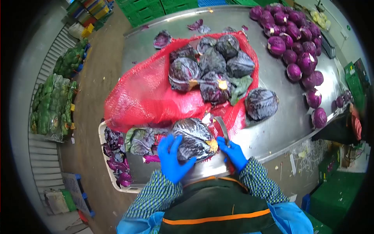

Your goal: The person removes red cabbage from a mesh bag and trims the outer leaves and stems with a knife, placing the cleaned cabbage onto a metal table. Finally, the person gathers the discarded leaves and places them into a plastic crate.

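Note:
A dark red cabbage [191,137] lies on the metal table right in front of me, its pale cut stem turned to the right. My left hand [173,158], in a blue glove, has its fingers spread along the cabbage's left side. In my gloved right hand [232,154] is a knife [222,128] with a curved blade pointing away from me, close to the stem. Beyond, several untrimmed red cabbages [212,60] rest on a red mesh bag [146,91]. One more cabbage [261,103] sits to the bag's right.
Many trimmed purple cabbages [298,46] are heaped along the table's [294,124] right side. A white-rimmed tray [104,150] with loose leaves [115,156] stands at the left. Green crates [142,12] are stacked behind the table. Wrapped green produce [54,105] stands across the floor.

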Tool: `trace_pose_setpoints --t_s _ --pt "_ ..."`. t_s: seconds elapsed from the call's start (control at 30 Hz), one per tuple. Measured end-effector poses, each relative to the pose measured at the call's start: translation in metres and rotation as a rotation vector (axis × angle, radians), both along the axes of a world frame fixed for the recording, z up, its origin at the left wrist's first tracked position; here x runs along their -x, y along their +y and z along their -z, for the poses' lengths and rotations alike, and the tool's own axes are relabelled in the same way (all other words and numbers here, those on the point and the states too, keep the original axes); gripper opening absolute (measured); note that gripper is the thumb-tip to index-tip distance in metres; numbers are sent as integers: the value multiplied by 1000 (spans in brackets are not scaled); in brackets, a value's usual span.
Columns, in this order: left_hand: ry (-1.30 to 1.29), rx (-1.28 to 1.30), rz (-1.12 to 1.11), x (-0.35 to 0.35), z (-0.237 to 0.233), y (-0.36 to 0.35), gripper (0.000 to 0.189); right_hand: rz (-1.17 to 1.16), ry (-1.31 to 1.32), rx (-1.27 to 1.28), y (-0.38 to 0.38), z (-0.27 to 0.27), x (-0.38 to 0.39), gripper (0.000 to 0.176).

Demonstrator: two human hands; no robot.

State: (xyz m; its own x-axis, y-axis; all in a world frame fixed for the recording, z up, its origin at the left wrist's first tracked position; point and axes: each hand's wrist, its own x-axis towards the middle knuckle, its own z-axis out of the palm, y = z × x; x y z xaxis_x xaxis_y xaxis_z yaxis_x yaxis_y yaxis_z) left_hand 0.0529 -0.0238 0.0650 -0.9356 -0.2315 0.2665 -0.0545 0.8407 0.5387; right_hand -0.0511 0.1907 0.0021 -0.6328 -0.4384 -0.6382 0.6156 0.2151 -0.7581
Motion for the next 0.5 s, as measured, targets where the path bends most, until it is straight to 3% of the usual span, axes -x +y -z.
trace_pose_setpoints --t_s 0.07,0.1,0.13,0.2,0.27,0.33,0.37,0.4,0.47,0.5 --pt "-104 274 175 38 -11 -6 88 97 103 23 3 13 5 45" --pt "-212 158 332 54 8 -15 90 86 99 11 1 4 9 46" --pt "-432 -163 392 64 22 -16 91 75 97 -1 -1 -6 8 46" --pt "-401 -387 363 69 32 -22 90 20 111 -26 -3 11 5 42" --pt "-366 -377 267 57 41 -20 86 116 21 -25 -12 6 6 45" --pt "-287 -856 -200 32 50 -14 82 273 147 115 -14 15 7 47" --pt "-366 -543 -250 21 39 -10 84 264 188 81 -10 7 12 46" --pt "-283 -104 -94 13 41 -12 92 268 342 125 -2 28 15 43" --pt "-102 -8 143 38 13 -6 103 140 266 36 16 6 22 41" --pt "-161 -127 213 53 16 -7 111 114 399 -46 20 19 15 46"
